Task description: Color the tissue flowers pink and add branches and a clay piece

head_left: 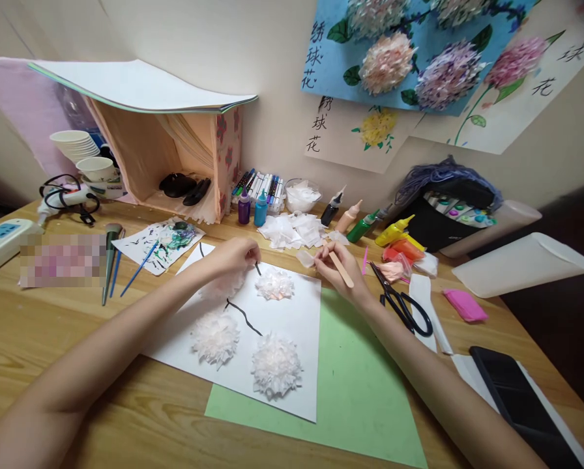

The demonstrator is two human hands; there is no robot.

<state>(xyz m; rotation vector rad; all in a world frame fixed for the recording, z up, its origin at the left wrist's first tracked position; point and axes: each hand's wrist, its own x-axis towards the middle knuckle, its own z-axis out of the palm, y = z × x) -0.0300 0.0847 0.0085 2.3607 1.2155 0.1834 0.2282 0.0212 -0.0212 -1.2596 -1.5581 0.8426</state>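
My right hand [339,266] is closed around a wooden craft stick [341,270], and a small piece of white tissue paper [306,259] shows at its fingertips. Above the top part of a white sheet [302,345], my left hand [237,255] has its fingers bent together; what they hold, if anything, is hidden. Several fluffy pale tissue-paper flowers lie on the sheet, among them one right of my left hand [275,284] and one at the lower right [276,365]. A painted black line [244,317] runs between flowers. My left wrist partly covers another flower [222,284].
Green card [365,384] lies under the sheet. White tissue pieces [294,230] are piled behind, beside paint bottles [260,210]. Black scissors [403,303] and a dark phone-like slab [521,397] are at right. Brushes [111,260] and a paint-smeared paper [162,242] lie left.
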